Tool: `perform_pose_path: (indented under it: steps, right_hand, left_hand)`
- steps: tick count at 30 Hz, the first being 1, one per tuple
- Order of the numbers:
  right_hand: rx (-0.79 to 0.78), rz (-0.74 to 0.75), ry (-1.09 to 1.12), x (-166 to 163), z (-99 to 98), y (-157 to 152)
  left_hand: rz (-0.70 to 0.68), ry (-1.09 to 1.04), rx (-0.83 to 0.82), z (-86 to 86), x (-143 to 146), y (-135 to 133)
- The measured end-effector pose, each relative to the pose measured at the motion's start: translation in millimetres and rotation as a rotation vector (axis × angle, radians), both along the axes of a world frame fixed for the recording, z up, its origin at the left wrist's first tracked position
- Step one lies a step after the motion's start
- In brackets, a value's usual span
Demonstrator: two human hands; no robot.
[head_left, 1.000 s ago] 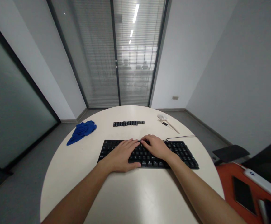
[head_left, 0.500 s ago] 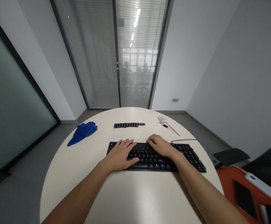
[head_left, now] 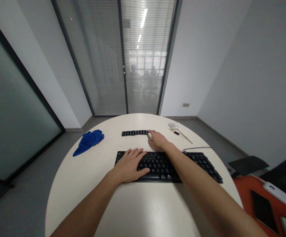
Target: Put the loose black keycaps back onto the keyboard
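Observation:
A black keyboard [head_left: 157, 163] lies on the pale round table. Across its left part my left hand [head_left: 130, 164] rests flat, fingers spread and thumb over the lower keys. My right hand [head_left: 156, 140] is beyond the keyboard, at the right end of a row of loose black keycaps [head_left: 134, 133]. Its index finger reaches to the end keycaps, and the thumb looks apart from it. The hand hides part of the row's right end, so contact there is unclear. My right forearm crosses over the keyboard's right part.
A crumpled blue cloth [head_left: 90, 141] lies at the table's left. At the back right are a clear plastic bag [head_left: 174, 126], a thin stick [head_left: 186, 136] and a small black piece [head_left: 176, 133]. An orange seat [head_left: 246, 191] at right bears a phone [head_left: 263, 209] and a white power strip [head_left: 281, 196].
My right hand has moved forward and slightly left, from the keyboard's upper keys to the keycap row. My left hand stays in place on the keyboard. The view has shifted slightly.

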State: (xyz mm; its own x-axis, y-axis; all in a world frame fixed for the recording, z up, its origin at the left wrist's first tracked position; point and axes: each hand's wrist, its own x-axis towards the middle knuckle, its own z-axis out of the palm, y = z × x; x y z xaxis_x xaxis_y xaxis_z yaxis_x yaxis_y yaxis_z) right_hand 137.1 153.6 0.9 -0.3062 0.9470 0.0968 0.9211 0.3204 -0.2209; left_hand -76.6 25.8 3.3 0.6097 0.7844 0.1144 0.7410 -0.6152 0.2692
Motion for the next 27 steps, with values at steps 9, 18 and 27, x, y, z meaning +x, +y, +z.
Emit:
perform_pose_path:
  steps: [9, 18, 27]
  right_hand:
    - [0.024, -0.042, -0.019, -8.3, -2.1, 2.3]
    - [-0.011, 0.023, 0.052, 7.3, 4.2, -20.5]
    - [-0.094, 0.083, 0.276, 39.6, -0.8, -53.9]
  left_hand:
    - [-0.005, 0.002, 0.004, 3.1, 0.6, -1.0]
    - [-0.005, 0.011, -0.011, 2.3, -0.3, 0.3]
    - [0.008, 0.034, -0.027, 6.8, 0.4, -1.4]
